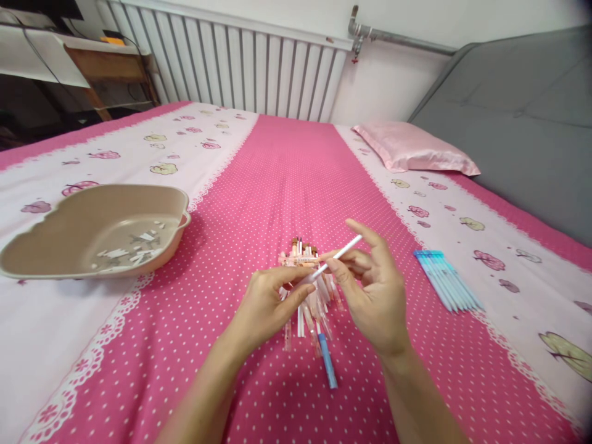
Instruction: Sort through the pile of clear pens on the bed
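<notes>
Above a pile of pen-like pieces, I hold a slim white stick (348, 248) slanting up to the right. My left hand (272, 301) pinches its lower end between thumb and fingers. Further up, my right hand (375, 290) grips the same stick with thumb and fingers, its index finger raised past the tip. Beneath both hands lies the pile of pens and tubes (314, 308), pinkish, clear and white, some with brown ends; my hands partly cover it. A blue tube (327, 364) sticks out from its near side.
Several light-blue pens (448, 280) lie in a neat row at the right. At the left stands a beige basin (134, 200) holding small white and grey pieces. A pink pillow (414, 148) rests near the grey headboard (513, 117). A white radiator (231, 58) lines the wall behind the bed.
</notes>
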`<state>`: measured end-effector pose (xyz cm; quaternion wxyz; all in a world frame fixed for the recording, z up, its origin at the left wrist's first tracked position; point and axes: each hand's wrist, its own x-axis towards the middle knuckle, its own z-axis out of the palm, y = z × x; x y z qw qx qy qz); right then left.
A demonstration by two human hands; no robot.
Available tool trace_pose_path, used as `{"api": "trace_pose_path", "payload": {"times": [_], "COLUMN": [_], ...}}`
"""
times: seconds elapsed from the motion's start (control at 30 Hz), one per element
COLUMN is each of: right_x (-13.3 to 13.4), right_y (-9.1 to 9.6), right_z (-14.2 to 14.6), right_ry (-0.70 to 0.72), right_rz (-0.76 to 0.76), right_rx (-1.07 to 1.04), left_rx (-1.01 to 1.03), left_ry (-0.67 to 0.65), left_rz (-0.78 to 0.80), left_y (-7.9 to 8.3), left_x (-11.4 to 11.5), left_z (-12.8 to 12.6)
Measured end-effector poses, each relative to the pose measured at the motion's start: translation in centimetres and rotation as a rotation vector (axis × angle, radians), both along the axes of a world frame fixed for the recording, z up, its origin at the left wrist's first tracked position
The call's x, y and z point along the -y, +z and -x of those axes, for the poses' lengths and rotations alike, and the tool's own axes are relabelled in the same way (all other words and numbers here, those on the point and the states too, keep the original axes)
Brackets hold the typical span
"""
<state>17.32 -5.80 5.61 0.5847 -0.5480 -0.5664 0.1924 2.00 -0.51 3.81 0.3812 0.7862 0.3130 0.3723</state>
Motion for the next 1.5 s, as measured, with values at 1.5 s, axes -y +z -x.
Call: {"api": "trace_pose_path", "payload": {"times": [1.5], "right_x": [-3.9], "right_y": [-6.1], "right_z": [-3.8], "right_ry": [-0.157], "right_rz": [0.510], "right_rx": [0.558], "left_rx": [0.000], "left_ry": [0.124], "left_rz": [0.406], "left_y": [-1.9], "left_x": [-1.5], "left_z": [0.5]}}
